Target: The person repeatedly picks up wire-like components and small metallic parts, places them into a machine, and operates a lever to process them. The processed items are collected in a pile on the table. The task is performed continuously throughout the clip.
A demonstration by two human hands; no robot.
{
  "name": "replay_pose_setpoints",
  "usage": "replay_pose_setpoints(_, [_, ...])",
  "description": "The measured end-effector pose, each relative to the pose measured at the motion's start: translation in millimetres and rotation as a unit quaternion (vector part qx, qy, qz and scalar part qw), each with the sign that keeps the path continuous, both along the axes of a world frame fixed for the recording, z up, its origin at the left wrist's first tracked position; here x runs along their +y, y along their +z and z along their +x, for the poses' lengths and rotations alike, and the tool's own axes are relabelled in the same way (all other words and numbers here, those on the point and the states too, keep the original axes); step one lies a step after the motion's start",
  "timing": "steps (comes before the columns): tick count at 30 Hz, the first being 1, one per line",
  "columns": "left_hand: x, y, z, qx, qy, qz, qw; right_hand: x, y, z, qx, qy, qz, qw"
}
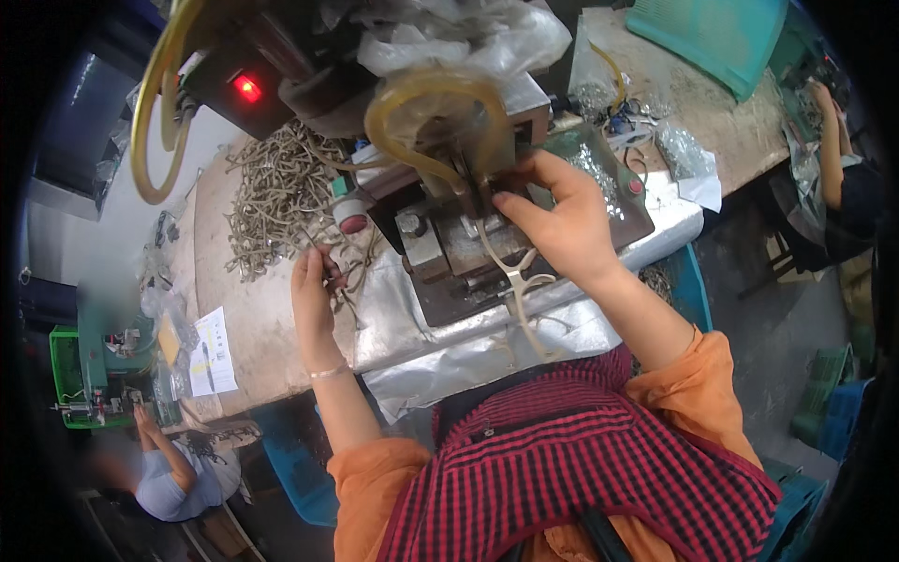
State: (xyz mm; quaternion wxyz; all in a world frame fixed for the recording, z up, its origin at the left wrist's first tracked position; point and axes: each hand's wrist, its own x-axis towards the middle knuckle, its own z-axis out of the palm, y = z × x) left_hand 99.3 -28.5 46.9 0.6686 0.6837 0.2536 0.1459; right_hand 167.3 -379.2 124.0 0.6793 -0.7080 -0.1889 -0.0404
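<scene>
My right hand (567, 215) is at the bench press (449, 234), thumb and forefinger closed together by its tooling. Whatever lies between those fingertips is hidden. Out of the tooling, just below them, sticks a branched, curved metal part (515, 274), its long arm hanging over the front of the press. At the near edge of a heap of similar metal parts (281, 192), my left hand (316, 281) has its fingers curled round a thin curved metal part (350, 298). Other parts lie loose beside it.
A yellow hose (375, 117) loops over the press, near a red-lit control box (246, 89). Right of the press stands a tray of small shiny pieces (599, 173). A teal crate (716, 37) sits far right. Paper (213, 351) lies left. Co-workers sit on both sides.
</scene>
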Motion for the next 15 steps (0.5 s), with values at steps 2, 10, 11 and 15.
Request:
replay_pose_setpoints(2, [0,8,20,0.057,0.054,0.410,0.909,1,11,4,0.027,0.038,0.037,0.998])
replay_pose_setpoints(10, [61,30,16,0.142,-0.031,0.657,0.740,12,23,-15,0.086,0.062,0.130,0.986])
replay_pose_setpoints(11, [54,43,12,0.090,-0.035,0.699,0.708,11,24,-20,0.092,0.059,0.128,0.986])
replay_pose_setpoints(15, [-5,96,1,-0.048,0.001,0.579,0.814,13,32,-16,0.110,0.053,0.099,0.988])
